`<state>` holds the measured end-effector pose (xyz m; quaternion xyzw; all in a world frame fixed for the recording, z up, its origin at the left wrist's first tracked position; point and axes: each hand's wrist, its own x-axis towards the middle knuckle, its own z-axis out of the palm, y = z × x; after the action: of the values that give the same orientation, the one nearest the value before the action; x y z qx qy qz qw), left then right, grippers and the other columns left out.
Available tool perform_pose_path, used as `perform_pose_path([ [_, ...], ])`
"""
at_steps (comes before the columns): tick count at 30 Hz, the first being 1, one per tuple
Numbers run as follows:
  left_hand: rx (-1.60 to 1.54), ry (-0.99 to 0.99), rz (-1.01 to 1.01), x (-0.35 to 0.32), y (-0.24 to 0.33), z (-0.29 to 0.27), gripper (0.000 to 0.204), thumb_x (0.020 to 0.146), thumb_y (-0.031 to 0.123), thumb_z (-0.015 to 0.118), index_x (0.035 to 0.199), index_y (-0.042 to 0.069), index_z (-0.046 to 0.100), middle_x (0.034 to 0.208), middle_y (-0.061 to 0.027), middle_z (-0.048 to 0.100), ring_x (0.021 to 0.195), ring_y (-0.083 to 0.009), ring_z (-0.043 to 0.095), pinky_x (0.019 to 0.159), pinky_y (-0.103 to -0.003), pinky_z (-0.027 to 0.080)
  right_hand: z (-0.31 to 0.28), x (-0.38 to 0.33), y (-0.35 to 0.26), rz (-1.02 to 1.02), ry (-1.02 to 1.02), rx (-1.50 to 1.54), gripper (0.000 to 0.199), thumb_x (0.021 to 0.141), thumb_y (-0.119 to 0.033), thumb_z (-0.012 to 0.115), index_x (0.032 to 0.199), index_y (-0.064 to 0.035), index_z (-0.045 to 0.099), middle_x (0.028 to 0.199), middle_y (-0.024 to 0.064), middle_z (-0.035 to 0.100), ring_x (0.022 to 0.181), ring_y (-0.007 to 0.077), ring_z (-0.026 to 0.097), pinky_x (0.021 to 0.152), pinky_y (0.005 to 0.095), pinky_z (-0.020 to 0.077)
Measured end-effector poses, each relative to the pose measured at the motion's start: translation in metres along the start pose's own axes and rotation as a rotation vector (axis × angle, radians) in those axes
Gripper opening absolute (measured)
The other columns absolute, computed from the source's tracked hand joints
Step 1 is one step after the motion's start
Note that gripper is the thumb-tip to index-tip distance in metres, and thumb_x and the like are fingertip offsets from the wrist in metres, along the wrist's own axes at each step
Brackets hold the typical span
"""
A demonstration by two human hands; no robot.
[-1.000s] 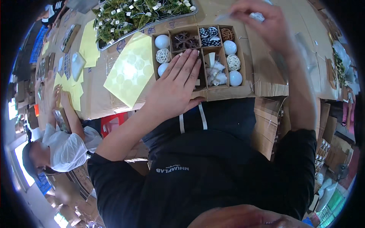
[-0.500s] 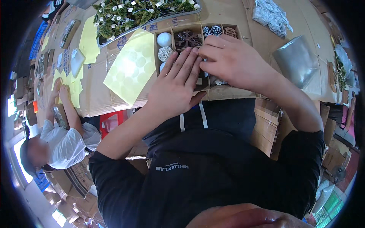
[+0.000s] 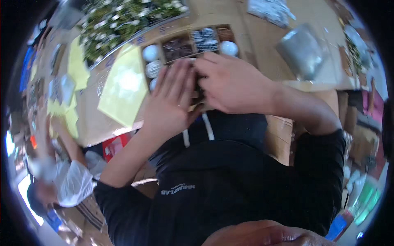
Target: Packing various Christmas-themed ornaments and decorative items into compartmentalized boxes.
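A divided cardboard box (image 3: pixel 161 51) lies in front of me, beneath both hands. My left hand (image 3: pixel 168 104) rests flat across its middle, fingers stretched out side by side, with no object held. Close to those fingertips, my right hand (image 3: pixel 236 86) has its fingers bent into a pinch over the box; whatever they grip is hidden. Around the hands, compartments hold a smooth white ball (image 3: pixel 150 53), a white woven ball (image 3: pixel 153 69), dark brown pieces (image 3: pixel 177 48), white-tipped pine cones (image 3: pixel 205 39), a brown twig ball (image 3: pixel 224 34) and another white ball (image 3: pixel 229 48). Motion blurs the picture.
Left of the box lies a yellow sheet of round stickers (image 3: pixel 123 84). Behind it stands a tray of green moss pieces (image 3: pixel 119 24). A clear plastic bag (image 3: pixel 269 11) and a shiny metallic block (image 3: pixel 303 51) sit to the right. At far left a co-worker (image 3: pixel 69 180) reaches over the table.
The whole view has shifted, with the table sliding left in the picture. My right hand has drawn nearer to me over the box, uncovering the white ball at its right side.
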<state>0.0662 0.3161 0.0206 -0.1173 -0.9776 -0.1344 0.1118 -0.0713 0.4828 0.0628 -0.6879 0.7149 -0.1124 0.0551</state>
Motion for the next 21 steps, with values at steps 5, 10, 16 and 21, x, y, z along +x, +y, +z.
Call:
perform_pose_path([
  [5, 0.036, -0.055, 0.002, 0.001, -0.001, -0.005, 0.081, 0.079, 0.032, 0.074, 0.143, -0.005, 0.041, 0.151, -0.0257, 0.038, 0.142, -0.0392, 0.036, 0.117, -0.051, 0.027, -0.044, -0.022, 0.017, 0.001, 0.29, -0.042, 0.022, 0.083, -0.021, 0.071, 0.098, -0.0057, 0.069, 0.103, 0.01, 0.065, 0.095, 0.0288, 0.064, 0.08, 0.0361, 0.0545],
  [10, 0.037, -0.033, 0.024, 0.0, -0.002, -0.007, 0.074, 0.078, 0.027, 0.075, 0.142, 0.004, 0.045, 0.152, -0.0242, 0.036, 0.141, -0.0414, 0.037, 0.117, -0.053, 0.028, -0.066, -0.111, 0.104, 0.915, -0.135, -0.472, 0.033, 0.088, -0.034, 0.068, 0.103, -0.0038, 0.071, 0.095, 0.0206, 0.069, 0.09, 0.0346, 0.067, 0.079, 0.0449, 0.0526],
  [16, 0.047, -0.032, 0.045, 0.003, 0.0, -0.007, 0.055, 0.079, 0.028, 0.075, 0.125, 0.004, 0.058, 0.15, -0.0248, 0.039, 0.139, -0.042, 0.039, 0.115, -0.052, 0.031, -0.036, -0.177, 0.144, 1.005, -0.146, -0.195, 0.027, 0.087, -0.029, 0.069, 0.084, -0.0025, 0.073, 0.083, 0.0169, 0.071, 0.081, 0.035, 0.069, 0.075, 0.0463, 0.0528],
  [21, -0.004, 0.024, 0.047, 0.004, 0.0, -0.005, 0.052, 0.081, 0.029, 0.073, 0.125, 0.005, 0.059, 0.149, -0.0253, 0.041, 0.138, -0.0432, 0.041, 0.114, -0.052, 0.031, -0.028, -0.189, 0.145, 1.066, 0.103, 0.011, 0.017, 0.082, -0.02, 0.074, 0.086, -0.0028, 0.074, 0.081, 0.0129, 0.071, 0.075, 0.0261, 0.069, 0.071, 0.0383, 0.0531],
])
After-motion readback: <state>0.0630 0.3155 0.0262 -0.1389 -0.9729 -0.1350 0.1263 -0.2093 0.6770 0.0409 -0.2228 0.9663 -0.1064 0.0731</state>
